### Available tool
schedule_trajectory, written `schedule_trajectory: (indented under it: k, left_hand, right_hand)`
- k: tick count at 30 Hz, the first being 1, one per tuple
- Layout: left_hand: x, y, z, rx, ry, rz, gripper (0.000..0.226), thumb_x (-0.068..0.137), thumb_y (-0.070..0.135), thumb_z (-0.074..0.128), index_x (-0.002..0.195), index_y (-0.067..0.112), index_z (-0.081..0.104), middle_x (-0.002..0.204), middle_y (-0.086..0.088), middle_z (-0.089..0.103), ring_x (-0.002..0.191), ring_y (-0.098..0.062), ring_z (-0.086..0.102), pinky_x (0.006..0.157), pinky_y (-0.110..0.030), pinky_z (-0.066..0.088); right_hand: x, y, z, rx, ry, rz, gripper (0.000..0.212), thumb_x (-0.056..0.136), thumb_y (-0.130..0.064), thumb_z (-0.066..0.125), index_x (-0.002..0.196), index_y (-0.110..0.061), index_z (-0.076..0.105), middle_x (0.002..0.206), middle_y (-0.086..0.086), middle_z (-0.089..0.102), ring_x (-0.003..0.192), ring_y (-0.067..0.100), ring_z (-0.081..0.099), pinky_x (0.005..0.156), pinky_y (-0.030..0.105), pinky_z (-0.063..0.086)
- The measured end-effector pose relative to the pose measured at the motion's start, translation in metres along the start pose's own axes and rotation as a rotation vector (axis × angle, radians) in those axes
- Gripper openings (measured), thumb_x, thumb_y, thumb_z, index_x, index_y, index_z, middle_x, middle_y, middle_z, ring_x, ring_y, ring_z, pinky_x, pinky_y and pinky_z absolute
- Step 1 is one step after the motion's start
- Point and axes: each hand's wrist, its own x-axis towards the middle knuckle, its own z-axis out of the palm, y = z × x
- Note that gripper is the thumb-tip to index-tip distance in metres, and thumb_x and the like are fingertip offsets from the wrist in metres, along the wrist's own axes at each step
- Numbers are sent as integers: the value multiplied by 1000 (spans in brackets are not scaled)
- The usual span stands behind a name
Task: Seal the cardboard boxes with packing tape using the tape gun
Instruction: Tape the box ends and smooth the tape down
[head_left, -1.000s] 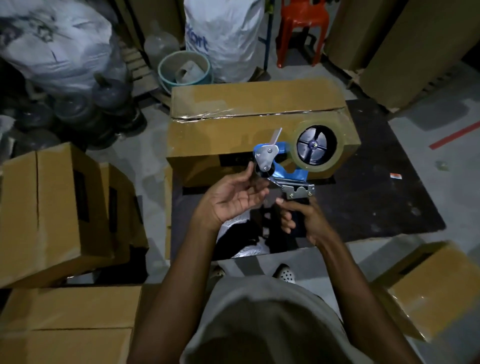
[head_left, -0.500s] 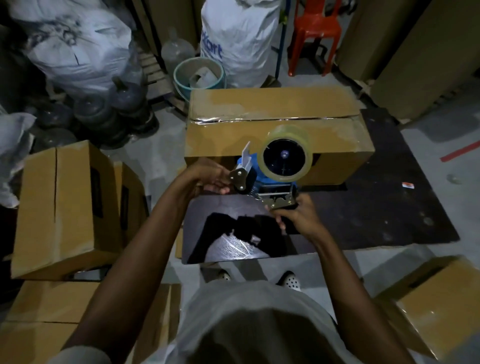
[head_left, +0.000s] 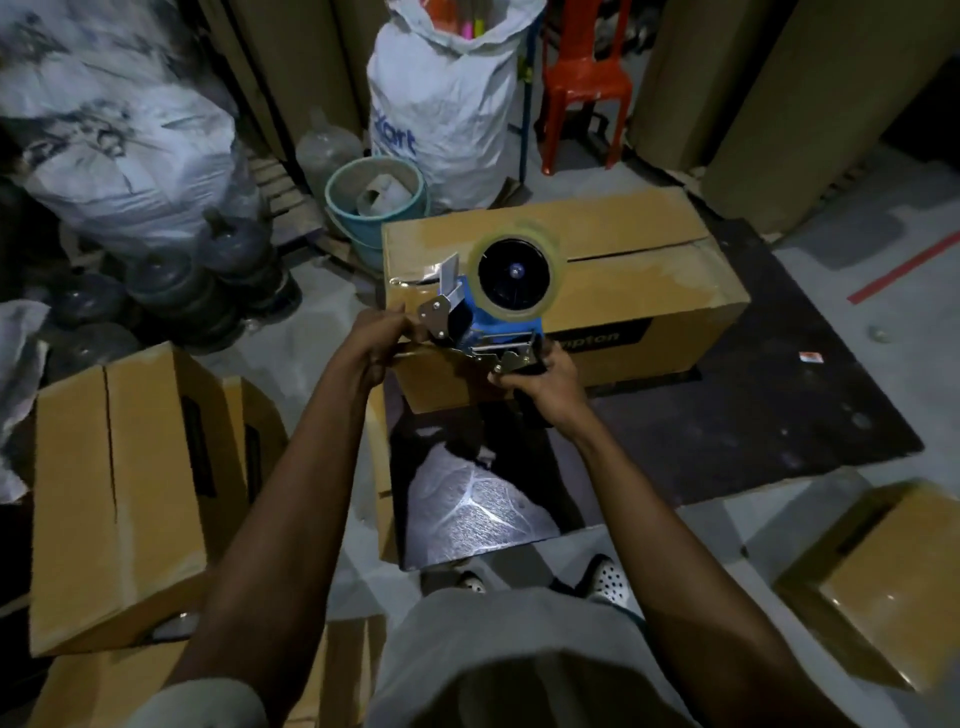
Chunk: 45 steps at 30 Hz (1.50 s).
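Note:
A long cardboard box (head_left: 639, 270) lies on a dark floor mat, its top flaps closed with an open seam across the right part. A blue tape gun (head_left: 485, 317) with a clear tape roll (head_left: 514, 273) hovers over the box's near left corner. My right hand (head_left: 540, 382) grips the gun's handle from below. My left hand (head_left: 382, 343) pinches at the gun's front end, by the metal blade guard, against the box's left end. Whether it holds the tape's free end is unclear.
More cardboard boxes stand at the left (head_left: 130, 499) and lower right (head_left: 883, 582). A teal bucket (head_left: 376, 200), white sacks (head_left: 447, 98), dark water jugs (head_left: 171, 280) and a red plastic chair (head_left: 584, 78) crowd the back. A shiny wrapped bundle (head_left: 478, 514) lies on the mat by my feet.
Both hands carried the tape gun forward from in front of the box onto its near left corner. My left hand went from open under the gun to pinching at its front.

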Motion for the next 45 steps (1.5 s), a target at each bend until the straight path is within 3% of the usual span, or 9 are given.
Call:
schedule_trajectory:
  k: [4,9,11,16,19,27,34,38,45]
  left_hand:
    - [-2,-17,11,-2,-177,-139,29,89,-5,57,70,10,72,74,-8,70,64,-20,62,53,-29,56]
    - [-15,-35,42,-26,-539,-336,13,99,4,55,91,9,65,82,-4,76,100,-26,66,102,-53,49]
    - [-16,-34,51,9,-553,-347,17,99,0,51,90,6,64,81,-6,75,98,-32,68,99,-50,51]
    - [-15,-14,62,118,-516,-218,18,95,-13,47,100,-10,64,83,-21,74,92,-38,70,93,-49,57]
    - [-10,1,60,191,-525,-159,20,94,-13,49,106,-12,65,94,-26,72,91,-38,70,87,-45,61]
    - [-2,41,55,480,-387,4,29,99,-10,48,73,2,57,47,-3,62,39,-10,62,51,-24,56]
    - [37,58,-6,541,-384,-3,12,97,11,65,108,8,69,90,-3,71,87,-17,64,82,-30,52]
    - [60,73,-32,456,-336,-10,36,90,8,73,124,5,61,102,-9,75,118,-28,65,111,-45,47]
    - [88,86,-21,522,-405,76,38,81,5,81,115,2,63,83,-6,78,74,-13,74,76,-27,59]
  right_hand:
    - [-20,18,-27,-8,35,49,43,65,7,91,95,-16,71,99,-2,77,88,4,72,84,23,57]
    - [-43,40,-75,-155,66,-1,66,59,-11,100,114,-24,66,127,17,62,110,20,68,97,34,57]
    - [-50,43,-89,-151,10,-13,55,67,2,93,115,-12,69,116,12,73,101,11,73,89,26,59]
    - [-59,41,-101,-155,-64,-27,15,82,-1,84,95,3,79,89,23,77,83,45,74,77,55,59]
    - [-64,29,-101,-84,-83,-7,12,87,10,73,98,15,73,85,24,77,68,36,72,66,46,59]
    - [-57,4,-86,-190,-58,-143,23,85,-1,81,86,-21,71,56,-18,66,50,-3,60,51,17,43]
    - [-71,14,-98,-371,148,-248,20,77,-38,89,77,-27,72,69,-11,72,65,-3,67,58,35,50]
    - [-92,29,-103,-322,192,-225,80,64,-84,73,80,-6,76,70,11,73,61,19,65,56,46,53]
    - [-93,22,-75,-519,242,-132,52,73,-29,90,57,0,49,47,3,45,44,8,39,44,26,30]
